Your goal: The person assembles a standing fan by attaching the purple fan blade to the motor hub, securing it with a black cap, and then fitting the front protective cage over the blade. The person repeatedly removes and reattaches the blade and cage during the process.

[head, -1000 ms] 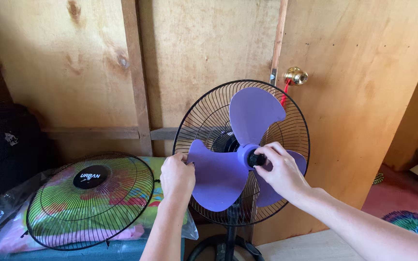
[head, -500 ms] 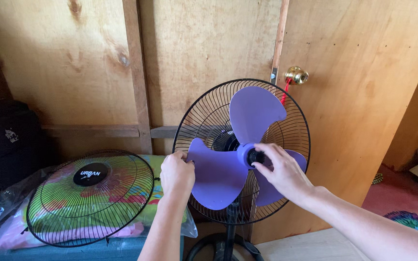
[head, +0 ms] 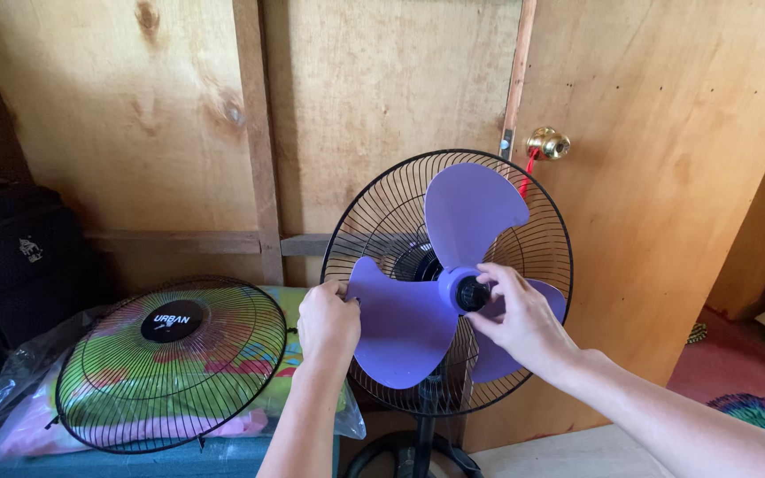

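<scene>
Two bare hands at an uncovered stand fan — one on a blade, one on the hub knob.

The left hand (head: 328,320) grips the left edge of the purple fan blade (head: 400,320), its fingers curled together over the rim of that lobe. The right hand (head: 517,320) reaches in from the right, its fingertips (head: 489,276) pinching the small black knob (head: 471,293) at the centre of the blade. The blade sits in front of the black rear wire guard (head: 365,217), on a stand against a plywood wall. To the left, well apart from the fan, the loose front guard (head: 172,365) lies tilted on a clear plastic bag of bright cloth (head: 11,416) — a dark backpack (head: 19,265) stands beyond it. A brass door knob (head: 548,142) shows above the fan, at the right.
</scene>
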